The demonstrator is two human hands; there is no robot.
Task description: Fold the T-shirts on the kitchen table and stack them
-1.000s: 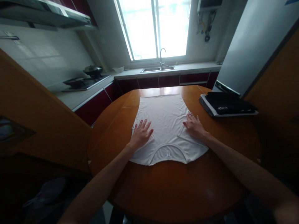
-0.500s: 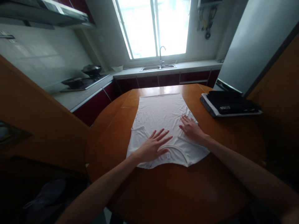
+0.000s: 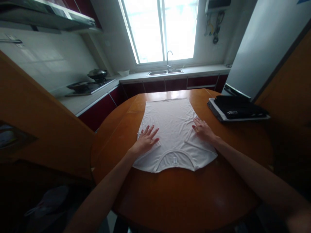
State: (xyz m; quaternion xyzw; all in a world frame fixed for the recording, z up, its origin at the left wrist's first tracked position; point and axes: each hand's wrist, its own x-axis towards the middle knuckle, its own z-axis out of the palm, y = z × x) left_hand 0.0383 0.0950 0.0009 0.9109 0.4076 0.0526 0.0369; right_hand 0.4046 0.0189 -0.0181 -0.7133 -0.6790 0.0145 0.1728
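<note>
a white short-sleeved t-shirt of thin fabric [image 3: 170,124] lies spread out on a rounded orange-brown wooden table [image 3: 179,197], its collar toward the person and its hem at the far end. the person's left hand [image 3: 145,141] rests on the shirt's left side by the sleeve, fingers fanned; the right hand [image 3: 203,131] rests on the shirt's right side. both palms are down and neither hand grips anything; set this wide apart, they probably serve to press the cloth flat and keep it from sliding. a stack of folded black, grey and white garments [image 3: 239,108] sits to the right of the shirt, likely put there to leave room around it. the shirt looks fairly smooth, with fine creases near its right side and a small pale label inside the curved neckline.
</note>
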